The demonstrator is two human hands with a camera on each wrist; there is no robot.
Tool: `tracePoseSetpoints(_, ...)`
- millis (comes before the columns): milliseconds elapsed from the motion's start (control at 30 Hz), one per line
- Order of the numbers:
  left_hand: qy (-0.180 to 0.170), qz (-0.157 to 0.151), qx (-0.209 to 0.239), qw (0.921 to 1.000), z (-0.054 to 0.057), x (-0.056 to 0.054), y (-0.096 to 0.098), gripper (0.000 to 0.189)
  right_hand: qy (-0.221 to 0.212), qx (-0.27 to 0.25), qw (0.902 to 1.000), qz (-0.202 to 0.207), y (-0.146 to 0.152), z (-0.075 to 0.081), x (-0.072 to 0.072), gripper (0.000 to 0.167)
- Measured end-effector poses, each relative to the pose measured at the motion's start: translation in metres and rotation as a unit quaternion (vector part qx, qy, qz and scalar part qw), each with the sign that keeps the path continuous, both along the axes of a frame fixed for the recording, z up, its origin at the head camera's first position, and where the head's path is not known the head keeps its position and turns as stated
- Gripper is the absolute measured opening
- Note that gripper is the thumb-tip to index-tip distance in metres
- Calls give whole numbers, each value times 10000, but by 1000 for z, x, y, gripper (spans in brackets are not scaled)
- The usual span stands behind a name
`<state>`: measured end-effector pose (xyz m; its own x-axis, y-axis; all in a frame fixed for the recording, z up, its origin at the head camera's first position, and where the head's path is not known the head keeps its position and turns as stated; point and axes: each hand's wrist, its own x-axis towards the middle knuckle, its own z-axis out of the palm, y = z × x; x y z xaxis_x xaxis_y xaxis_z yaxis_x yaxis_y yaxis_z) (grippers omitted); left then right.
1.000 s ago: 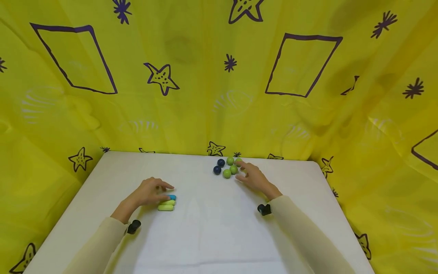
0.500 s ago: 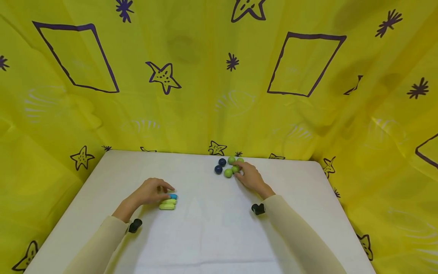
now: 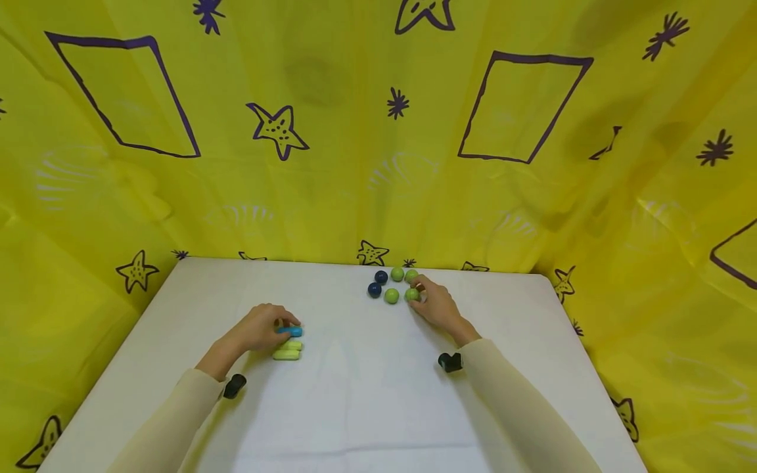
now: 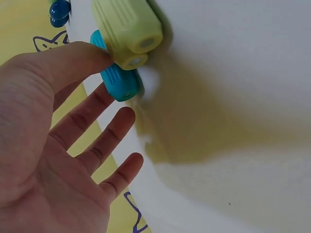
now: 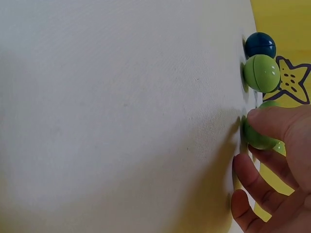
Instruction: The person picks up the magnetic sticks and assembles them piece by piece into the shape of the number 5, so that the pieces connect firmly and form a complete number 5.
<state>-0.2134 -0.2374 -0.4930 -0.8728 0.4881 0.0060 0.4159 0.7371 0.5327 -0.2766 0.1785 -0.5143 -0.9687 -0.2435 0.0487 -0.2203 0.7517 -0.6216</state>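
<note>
White table (image 3: 367, 401) sits under the left hand (image 3: 263, 325) and right hand (image 3: 439, 305), both pinching. Left has the blue stick (image 3: 292, 332), just past the yellow sticks (image 3: 286, 355); right has a green ball (image 3: 412, 295), near other balls (image 3: 391, 296). Squeeze softly; don't bump neighbours.
</note>
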Motion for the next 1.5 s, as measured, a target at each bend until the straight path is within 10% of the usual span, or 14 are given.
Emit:
tracePoseSetpoints(600, -182, -23, 329, 9993, -3, -8, 1, 15, -193, -185, 9996, -22, 5, 3, 8, 33)
tracePoseSetpoints(1500, 30, -8, 639, 9980, -2, -10, 31, 18, -170, -745, 9965, 351, -1, -4, 62, 32)
